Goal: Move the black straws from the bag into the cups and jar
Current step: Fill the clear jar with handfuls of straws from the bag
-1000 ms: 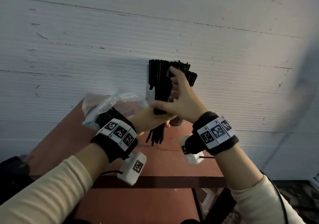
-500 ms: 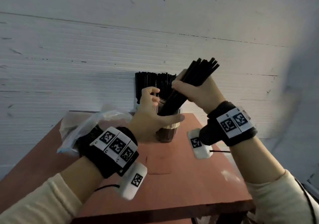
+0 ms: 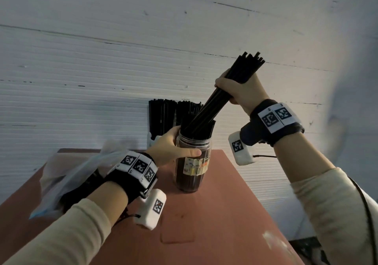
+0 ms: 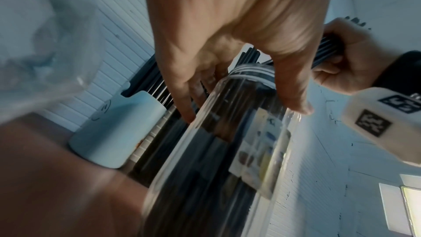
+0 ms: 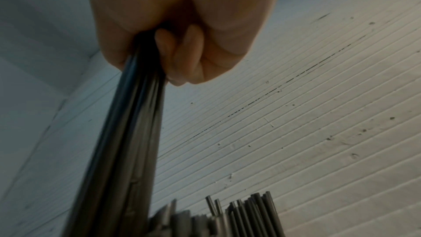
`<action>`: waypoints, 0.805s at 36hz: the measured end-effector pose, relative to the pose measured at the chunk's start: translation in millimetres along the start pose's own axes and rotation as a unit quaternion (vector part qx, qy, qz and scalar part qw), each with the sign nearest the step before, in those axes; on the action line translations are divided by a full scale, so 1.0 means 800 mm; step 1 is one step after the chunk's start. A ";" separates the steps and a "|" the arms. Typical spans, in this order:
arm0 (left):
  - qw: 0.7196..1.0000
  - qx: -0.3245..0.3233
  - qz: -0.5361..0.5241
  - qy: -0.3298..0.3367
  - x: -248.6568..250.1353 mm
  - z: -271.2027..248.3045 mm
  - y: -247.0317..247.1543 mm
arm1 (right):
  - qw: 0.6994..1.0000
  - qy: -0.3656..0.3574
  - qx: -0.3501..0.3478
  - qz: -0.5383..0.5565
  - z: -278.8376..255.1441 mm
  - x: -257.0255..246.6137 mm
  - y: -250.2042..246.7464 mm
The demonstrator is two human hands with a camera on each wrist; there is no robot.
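A clear plastic jar (image 3: 193,168) with a paper label stands on the reddish table (image 3: 221,224), holding several black straws. My left hand (image 3: 173,148) grips the jar near its rim, thumb in front (image 4: 293,100). My right hand (image 3: 241,89) grips a bundle of black straws (image 3: 223,97), tilted, its lower ends inside the jar mouth. The bundle (image 5: 127,141) runs down from my fist in the right wrist view. Behind the jar a pale cup (image 4: 118,129) is packed with black straws (image 3: 161,117). The clear plastic bag (image 3: 61,174) with dark straws lies at the left, partly hidden by my left wrist.
A white ribbed wall (image 3: 102,70) stands right behind the table. The table's right edge (image 3: 266,213) drops off beside my right forearm. Bare tabletop shows in front of the jar.
My right hand has carried the straw bundle up and to the right, then tipped its lower ends into the jar. My left hand has let go of the bundle and taken hold of the jar.
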State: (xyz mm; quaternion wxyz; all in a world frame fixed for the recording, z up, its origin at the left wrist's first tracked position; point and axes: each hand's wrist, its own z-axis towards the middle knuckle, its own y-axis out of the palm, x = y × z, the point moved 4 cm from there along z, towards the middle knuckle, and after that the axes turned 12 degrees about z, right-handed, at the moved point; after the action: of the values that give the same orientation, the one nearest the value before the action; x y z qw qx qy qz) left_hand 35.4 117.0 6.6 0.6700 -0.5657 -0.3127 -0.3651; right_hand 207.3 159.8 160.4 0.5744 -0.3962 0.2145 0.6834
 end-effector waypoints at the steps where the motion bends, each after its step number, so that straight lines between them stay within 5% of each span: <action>1: 1.000 0.001 0.006 0.004 0.000 0.000 -0.001 | 1.000 0.000 -0.001 -0.010 0.004 0.001 -0.002; 12: 0.999 0.013 0.000 0.037 0.000 -0.001 0.002 | 0.992 0.013 -0.085 -0.091 0.025 0.024 0.012; 20: 0.999 0.016 -0.005 0.039 -0.002 -0.003 0.003 | 0.971 0.050 -0.168 -0.162 -0.019 0.063 0.044; 25: 0.999 0.015 -0.003 0.039 -0.001 -0.003 0.004 | 0.987 0.021 -0.121 -0.108 -0.039 0.062 0.038; 29: 0.999 0.015 -0.003 0.031 -0.004 -0.002 0.004 | 0.992 -0.071 -0.054 -0.089 -0.040 0.039 0.033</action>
State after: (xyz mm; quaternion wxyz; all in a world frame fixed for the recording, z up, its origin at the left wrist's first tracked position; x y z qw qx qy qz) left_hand 36.2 116.5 1.9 0.6870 -0.5430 -0.2988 -0.3793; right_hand 190.8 148.4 112.2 0.6246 -0.3945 0.1002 0.6665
